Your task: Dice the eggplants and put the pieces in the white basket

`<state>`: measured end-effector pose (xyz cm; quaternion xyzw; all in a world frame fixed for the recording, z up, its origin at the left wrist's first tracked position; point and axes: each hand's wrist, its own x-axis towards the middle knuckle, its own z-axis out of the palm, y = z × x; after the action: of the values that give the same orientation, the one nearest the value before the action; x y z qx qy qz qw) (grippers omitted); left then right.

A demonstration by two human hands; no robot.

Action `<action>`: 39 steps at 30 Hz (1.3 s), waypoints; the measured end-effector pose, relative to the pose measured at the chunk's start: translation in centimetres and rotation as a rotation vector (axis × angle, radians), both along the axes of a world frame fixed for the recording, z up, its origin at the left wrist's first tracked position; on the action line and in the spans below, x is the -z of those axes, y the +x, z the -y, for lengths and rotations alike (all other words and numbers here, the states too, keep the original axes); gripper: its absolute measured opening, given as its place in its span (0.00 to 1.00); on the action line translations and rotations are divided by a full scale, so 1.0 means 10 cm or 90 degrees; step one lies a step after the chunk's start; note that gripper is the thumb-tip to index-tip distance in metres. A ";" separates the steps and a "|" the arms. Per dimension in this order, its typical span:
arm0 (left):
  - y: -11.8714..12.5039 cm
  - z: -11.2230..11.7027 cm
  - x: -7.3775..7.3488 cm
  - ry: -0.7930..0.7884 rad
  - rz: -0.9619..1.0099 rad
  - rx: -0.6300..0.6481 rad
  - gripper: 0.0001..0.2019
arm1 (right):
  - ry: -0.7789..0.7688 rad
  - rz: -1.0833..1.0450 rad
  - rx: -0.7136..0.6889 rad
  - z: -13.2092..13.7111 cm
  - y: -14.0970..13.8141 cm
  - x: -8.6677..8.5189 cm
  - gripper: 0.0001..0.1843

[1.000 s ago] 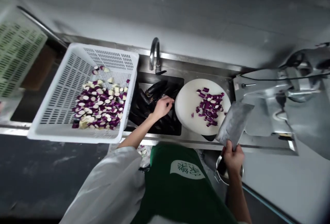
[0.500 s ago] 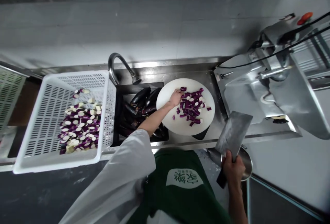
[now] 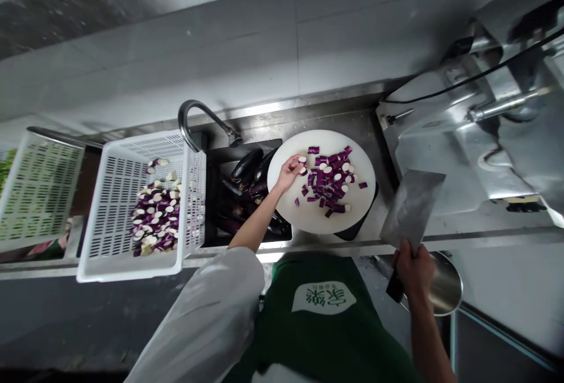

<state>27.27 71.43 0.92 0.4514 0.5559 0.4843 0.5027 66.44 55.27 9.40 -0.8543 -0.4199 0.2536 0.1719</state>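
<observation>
Closest in, the R hand (image 3: 414, 265) was wrapped tight round the lower end of the big knife (image 3: 414, 204), fingers pressed together at the handle and the base of the blade; it held the knife off the board's R side, flat face showing, w/ a metal pot (image 3: 447, 283) just below & beyond the wrist. Further out, the L hand (image 3: 288, 172) was over the L part of the round white board (image 3: 286, 210), thumb & fingertips pinching what looked like two small eggplant chunks (image 3: 302, 161), white cut ends facing R; couldn't tell if anything else sat in the palm. Main pile of cut eggplant (image 3: 328, 178) lay on the board just R of those fingertips, a few bits strayed apart near the edge, so most of it was outside the grip. Step in hand, prob.: handling cut bits by fingertip, knife parked out of the way, no cutting at that instant. Next move, I'd judge, called for a light, steady pinch w/ the blade kept clear of the L fingers. L of the board, whole eggplants (image 3: 247, 164) lay in a dark basin (image 3: 212, 171); past that, a white basket (image 3: 130, 266) held more chopped pieces (image 3: 156, 218). Farther back: faucet (image 3: 211, 114) arching by the basket's corner, & a metal machine (image 3: 504, 107) off to the R.
</observation>
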 end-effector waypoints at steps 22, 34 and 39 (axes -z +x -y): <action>0.26 -0.34 0.08 0.139 -0.520 0.239 0.20 | -0.094 -0.354 0.001 -0.04 0.22 0.54 0.30; 0.41 0.91 0.08 0.136 -0.564 0.196 0.46 | -0.058 -0.453 -0.085 -0.09 -0.10 0.90 0.31; 0.75 1.08 0.10 0.115 -0.592 0.178 0.53 | -0.063 -0.436 -0.117 -0.10 -0.41 0.91 0.26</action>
<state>34.78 60.61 -0.06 0.7317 0.6114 0.2056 0.2204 62.38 56.30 0.34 -0.6860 -0.3999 0.5596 0.2373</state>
